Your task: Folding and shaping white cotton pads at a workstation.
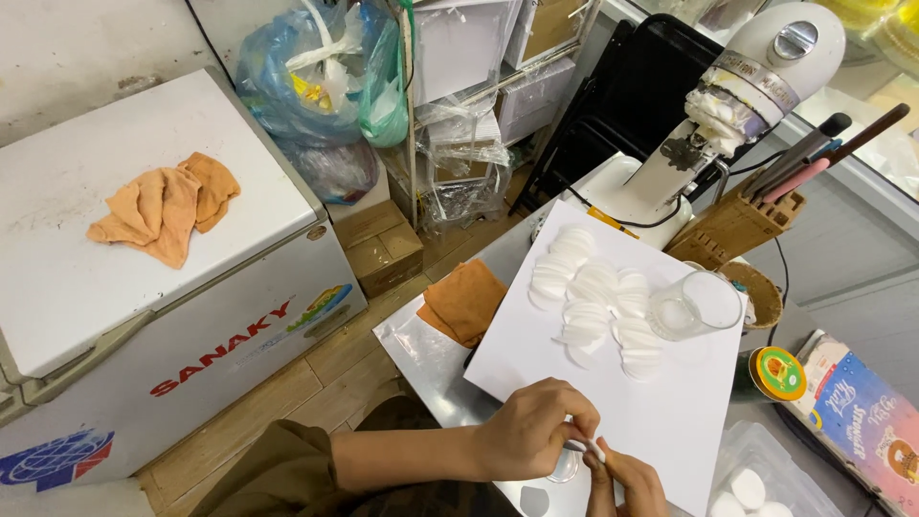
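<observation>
My left hand (536, 433) and my right hand (627, 481) meet at the near edge of a white sheet (661, 421) on a steel counter. Both pinch one small white round disc (586, 446) between their fingertips. Farther up the sheet lie several more white discs (593, 306) in overlapping rows. A clear glass (694, 306) rests beside them on the sheet's right side. My left forearm wears a brown sleeve.
An orange cloth (464, 302) lies left of the sheet. Behind it stand a white stand mixer (747, 86) and a wooden knife block (737, 225). A clear tub of white rounds (756, 479) sits at the right. A white chest freezer (144, 239) stands left.
</observation>
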